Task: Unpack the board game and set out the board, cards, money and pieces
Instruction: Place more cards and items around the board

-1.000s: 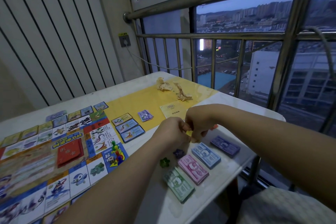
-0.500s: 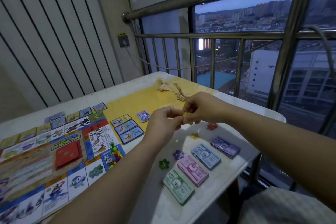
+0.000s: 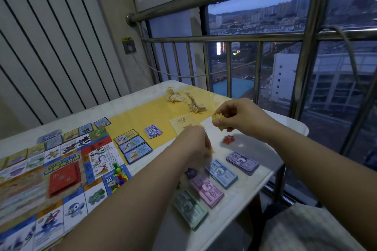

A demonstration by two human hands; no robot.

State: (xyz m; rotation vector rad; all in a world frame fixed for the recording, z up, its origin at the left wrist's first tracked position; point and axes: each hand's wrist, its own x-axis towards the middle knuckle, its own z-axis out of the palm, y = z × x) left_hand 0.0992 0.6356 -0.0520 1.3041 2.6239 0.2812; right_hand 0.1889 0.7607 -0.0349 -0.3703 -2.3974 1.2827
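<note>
- Two hands work over the white table (image 3: 255, 185), held apart. The right hand (image 3: 242, 116) is raised and farther out than the left hand (image 3: 195, 144).
- The right hand's thumb and curled fingers pinch a small bunch of yellow pieces (image 3: 218, 122) above the tabletop.
- The left hand is knuckles up with its fingers bent down toward the table. A single yellow piece (image 3: 212, 150) shows at its fingertips, but blur hides whether they grip it or only touch it.
- A red piece (image 3: 228, 139) lies on the table just under the right hand, between the two hands.
- On the near side of the left hand, four money stacks lie in a slanted row: the purple stack (image 3: 242, 162), blue stack (image 3: 221, 173), pink stack (image 3: 207, 192) and green stack (image 3: 190, 208).
- A purple piece (image 3: 191, 173) sits just beside the pink stack, close under the left wrist.
- Left of the left forearm the board (image 3: 61, 155) lies flat. A red card deck (image 3: 64, 179) sits on it, and coloured pawns (image 3: 119, 173) stand at the corner nearest that arm.
- Between the board and the left hand lie three overlapping cards (image 3: 132, 145).
- A yellow leaflet (image 3: 184, 123) lies just beyond the left hand.
- Crumpled wrappers (image 3: 175, 97) rest farther out, beyond the right hand.
</note>
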